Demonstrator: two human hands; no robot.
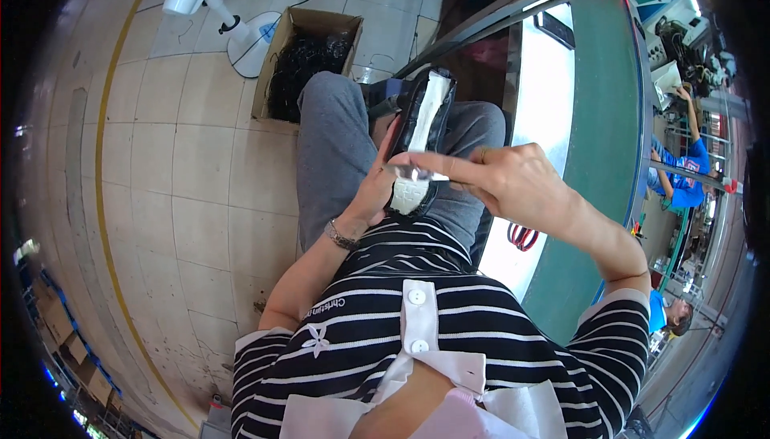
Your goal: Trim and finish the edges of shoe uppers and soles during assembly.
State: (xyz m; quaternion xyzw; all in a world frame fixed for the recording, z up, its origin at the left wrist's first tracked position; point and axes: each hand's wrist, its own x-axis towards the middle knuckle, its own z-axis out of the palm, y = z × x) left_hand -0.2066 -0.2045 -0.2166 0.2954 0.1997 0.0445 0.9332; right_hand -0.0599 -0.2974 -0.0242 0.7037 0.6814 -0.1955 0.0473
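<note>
Fingers (453,168) of the right hand (521,186) pinch a shiny metal tool (411,172) across the black shoe-shaped piece (415,114), gripped by the left hand (370,194) between the lap's (333,138) edges; white (434,100) runs nearly end to end, what remains unclear.

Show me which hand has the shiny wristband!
The left hand, holding the shoe. Its wrist wears the silver wristband; the right hand has none.

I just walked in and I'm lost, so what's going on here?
A seated person has a black shoe in the left-hand grip, white underside up. The right-hand grip holds a small shiny metal tool over that underside; contact is unclear. A green bench is at the right, and a cardboard box of black items sits on the floor.
</note>
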